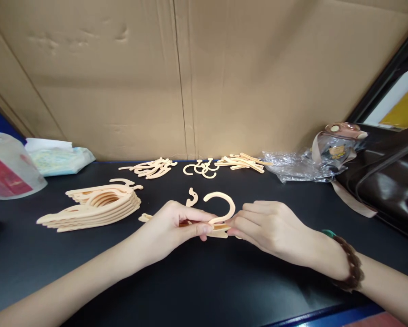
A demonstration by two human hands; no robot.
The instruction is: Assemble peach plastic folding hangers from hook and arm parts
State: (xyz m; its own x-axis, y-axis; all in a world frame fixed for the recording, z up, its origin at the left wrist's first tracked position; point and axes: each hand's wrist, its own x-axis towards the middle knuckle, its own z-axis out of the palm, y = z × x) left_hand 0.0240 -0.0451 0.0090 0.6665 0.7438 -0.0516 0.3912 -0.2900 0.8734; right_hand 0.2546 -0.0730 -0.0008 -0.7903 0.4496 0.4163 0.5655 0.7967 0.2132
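Both hands meet at the middle of the black table (190, 290). My left hand (173, 227) pinches a pale peach plastic hanger piece (220, 204) whose round hook curves up between the hands. My right hand (272, 227), fingers closed, grips the same piece from the right. A beaded bracelet (353, 268) is on my right wrist. A small loose hook (192, 197) lies just behind the hands. To the left lies a stack of assembled peach hangers (95, 206).
Loose hanger parts lie at the back: bars (152, 168), hooks (204, 169) and more bars (244, 162). A cardboard wall (190, 77) stands behind. Crumpled clear plastic (292, 168), a capped bottle (340, 141) and a dark brown bag (387, 181) sit right; plastic bags (9, 168) sit left.
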